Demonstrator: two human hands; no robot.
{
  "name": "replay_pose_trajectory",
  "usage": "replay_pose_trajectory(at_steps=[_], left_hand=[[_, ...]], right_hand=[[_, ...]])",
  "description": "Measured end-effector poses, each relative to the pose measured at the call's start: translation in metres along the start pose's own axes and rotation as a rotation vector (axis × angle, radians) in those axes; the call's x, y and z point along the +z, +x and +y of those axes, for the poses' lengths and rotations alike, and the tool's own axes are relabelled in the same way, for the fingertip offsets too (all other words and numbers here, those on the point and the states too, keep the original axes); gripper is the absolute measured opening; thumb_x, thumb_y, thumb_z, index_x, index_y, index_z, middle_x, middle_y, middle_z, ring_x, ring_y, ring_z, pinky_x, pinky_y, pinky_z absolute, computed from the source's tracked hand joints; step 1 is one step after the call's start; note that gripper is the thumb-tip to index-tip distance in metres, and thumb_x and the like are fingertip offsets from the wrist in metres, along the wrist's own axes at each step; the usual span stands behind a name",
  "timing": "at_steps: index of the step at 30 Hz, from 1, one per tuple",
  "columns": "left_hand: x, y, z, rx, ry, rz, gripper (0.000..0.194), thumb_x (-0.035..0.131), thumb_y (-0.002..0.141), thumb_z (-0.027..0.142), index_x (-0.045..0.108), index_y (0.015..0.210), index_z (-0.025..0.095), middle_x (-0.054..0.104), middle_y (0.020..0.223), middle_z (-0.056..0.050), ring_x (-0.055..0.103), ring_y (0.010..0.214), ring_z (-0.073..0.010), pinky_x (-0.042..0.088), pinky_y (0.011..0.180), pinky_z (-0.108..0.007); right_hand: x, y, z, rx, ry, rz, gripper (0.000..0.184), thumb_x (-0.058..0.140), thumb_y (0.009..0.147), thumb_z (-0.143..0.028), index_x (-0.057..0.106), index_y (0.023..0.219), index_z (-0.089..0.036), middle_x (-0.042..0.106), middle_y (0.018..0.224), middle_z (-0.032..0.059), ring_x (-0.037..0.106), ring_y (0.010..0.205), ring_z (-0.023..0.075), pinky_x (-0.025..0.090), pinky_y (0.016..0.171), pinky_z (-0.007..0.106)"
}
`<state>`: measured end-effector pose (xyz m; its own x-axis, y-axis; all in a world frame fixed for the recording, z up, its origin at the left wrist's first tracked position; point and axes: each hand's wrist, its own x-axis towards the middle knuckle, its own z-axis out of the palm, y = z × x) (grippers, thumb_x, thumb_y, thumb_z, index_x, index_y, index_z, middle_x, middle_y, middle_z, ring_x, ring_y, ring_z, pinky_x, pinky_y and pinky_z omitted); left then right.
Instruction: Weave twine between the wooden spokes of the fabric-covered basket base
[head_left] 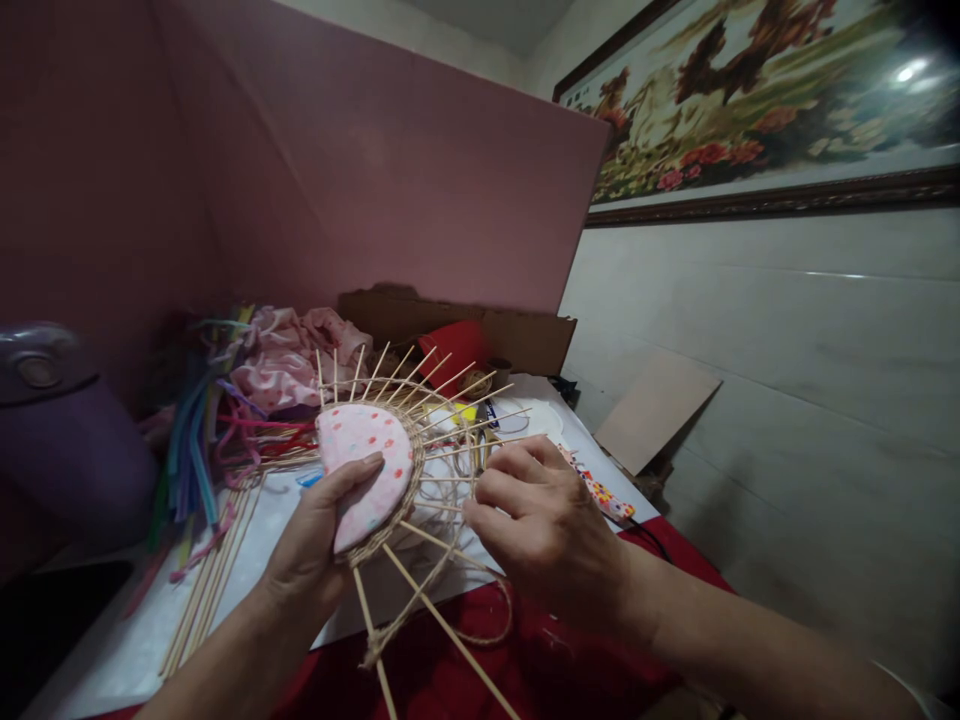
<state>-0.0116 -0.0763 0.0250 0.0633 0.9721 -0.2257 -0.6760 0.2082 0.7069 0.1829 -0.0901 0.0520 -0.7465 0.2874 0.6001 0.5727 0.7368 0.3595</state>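
My left hand (319,535) grips a round pink disc with red dots (366,470), thumb pressed on its face. Thin wooden sticks (442,395) radiate from the disc's rim like spokes, and tan twine (414,470) is woven round the edge. My right hand (536,515) is curled among the right-hand spokes, fingers pinched on the twine or a stick; which one is hidden. A loose tail of twine (420,600) hangs below and loops over the red cloth.
A white board (135,640) on a red cloth (570,670) carries loose sticks (214,570), coloured pipe cleaners (191,440) and pink fabric (289,365). A cardboard box (517,335) stands behind, a purple container (52,430) at left, a tiled wall at right.
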Motion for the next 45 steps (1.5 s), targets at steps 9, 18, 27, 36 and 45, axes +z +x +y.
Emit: replay_pose_trajectory(at_steps=[9,18,27,36,45], left_hand=[[0.004,-0.004,0.0,0.028,0.023,0.04,0.01,0.057,0.071,0.007,0.066,0.07,0.005,0.07,0.057,-0.013,0.063,0.044,-0.0202,0.054,0.044,-0.03],[0.003,-0.003,0.0,0.02,0.024,0.027,0.009,0.057,0.071,0.008,0.066,0.068,0.006,0.07,0.056,-0.013,0.063,0.044,-0.0194,0.054,0.045,-0.03],[0.0,-0.002,-0.001,0.019,-0.01,-0.025,0.009,0.06,0.07,0.008,0.068,0.071,0.007,0.072,0.061,-0.011,0.063,0.047,-0.0186,0.054,0.047,-0.03],[0.002,-0.002,0.0,0.031,0.017,0.036,0.012,0.057,0.072,0.007,0.068,0.071,0.005,0.073,0.062,-0.014,0.065,0.047,-0.0213,0.055,0.047,-0.033],[0.004,-0.004,0.0,0.098,0.07,0.067,0.01,0.059,0.07,0.007,0.068,0.074,0.005,0.073,0.061,-0.012,0.066,0.048,-0.0208,0.055,0.046,-0.031]], right_hand=[[0.001,-0.001,-0.001,-0.01,-0.003,0.025,0.024,0.048,0.086,-0.013,0.056,0.064,-0.016,0.055,0.063,0.0005,0.044,0.068,0.0144,0.03,0.07,0.033],[0.003,0.0,0.0,-0.026,0.014,0.07,0.026,0.047,0.085,-0.013,0.057,0.062,-0.016,0.053,0.059,0.0004,0.044,0.067,0.0145,0.03,0.07,0.033],[0.004,-0.003,-0.001,0.007,0.021,0.049,0.026,0.045,0.087,-0.014,0.059,0.066,-0.016,0.057,0.064,0.002,0.046,0.07,0.0162,0.03,0.069,0.034],[0.0,-0.007,-0.001,0.125,0.132,0.025,0.019,0.048,0.086,-0.014,0.065,0.08,-0.017,0.059,0.066,0.0033,0.047,0.072,0.0184,0.031,0.069,0.035],[-0.004,-0.012,-0.003,0.184,0.261,0.032,0.019,0.047,0.086,-0.016,0.065,0.083,-0.014,0.062,0.066,0.005,0.047,0.071,0.0187,0.032,0.066,0.033]])
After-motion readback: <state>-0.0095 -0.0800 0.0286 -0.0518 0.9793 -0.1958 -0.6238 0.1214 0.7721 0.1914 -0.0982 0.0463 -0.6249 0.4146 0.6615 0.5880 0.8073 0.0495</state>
